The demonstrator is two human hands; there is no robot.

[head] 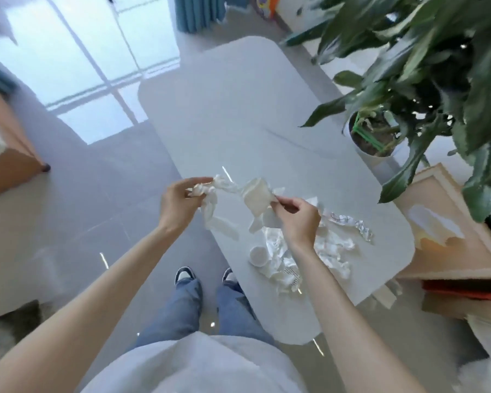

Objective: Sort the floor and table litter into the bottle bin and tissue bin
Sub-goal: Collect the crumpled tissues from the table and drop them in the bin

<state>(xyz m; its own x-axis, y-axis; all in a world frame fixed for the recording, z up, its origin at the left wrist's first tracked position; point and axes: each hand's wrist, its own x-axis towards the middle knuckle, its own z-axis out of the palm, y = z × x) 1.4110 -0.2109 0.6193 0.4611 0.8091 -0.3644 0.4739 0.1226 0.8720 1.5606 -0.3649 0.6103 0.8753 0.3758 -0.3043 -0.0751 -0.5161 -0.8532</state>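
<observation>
While my left hand (179, 204) grips a crumpled tissue (207, 191) and my right hand (298, 219) pinches a paper wad (257, 198), much seems left: a litter heap (333, 248) crowds the table's (224, 114) near edge

- A loose top (193, 364) in pale grey-white covers the torso; the cloth is plain and soft-looking, with a rounded hem.
- The left forearm (102, 296) and right forearm (338, 302) are uncovered right up to the wrists.
- The left hand (179, 202) and right hand (298, 219) are bare.
- Blue denim jeans (176, 310) in a mid wash have wide legs, with cuffs that fall over the tops of the shoes.
- The left shoe (184, 275) is a low sneaker, dark with a white toe panel.
- The right shoe (229, 275) matches it and is partly hidden behind the edge of the surface (238, 109).
</observation>
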